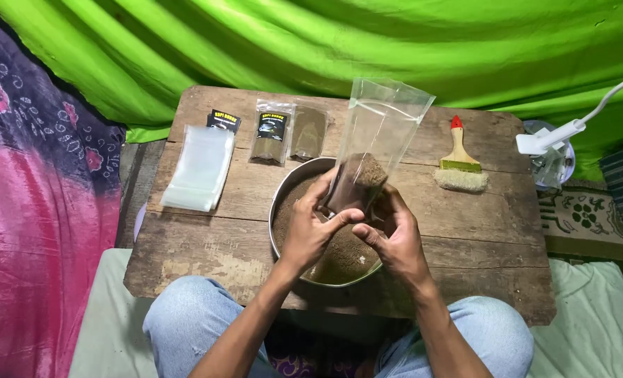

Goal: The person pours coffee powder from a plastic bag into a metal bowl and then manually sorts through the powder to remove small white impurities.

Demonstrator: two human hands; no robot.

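Clear plastic pouch [373, 150], lower third filled with brown powder, held above round metal pan of brown powder [339, 259]. Long axis near upright, open mouth tilted up and away to the right. Left hand [310, 227] and right hand [394, 238] both pinch the filled bottom end, fingers closed on it. Pan sits near the front edge of weathered wooden board [479, 231] (bare wood to the right). Wooden-handled brush with red tip [459, 162] lies well apart; stack of empty clear pouches [199, 168] left.
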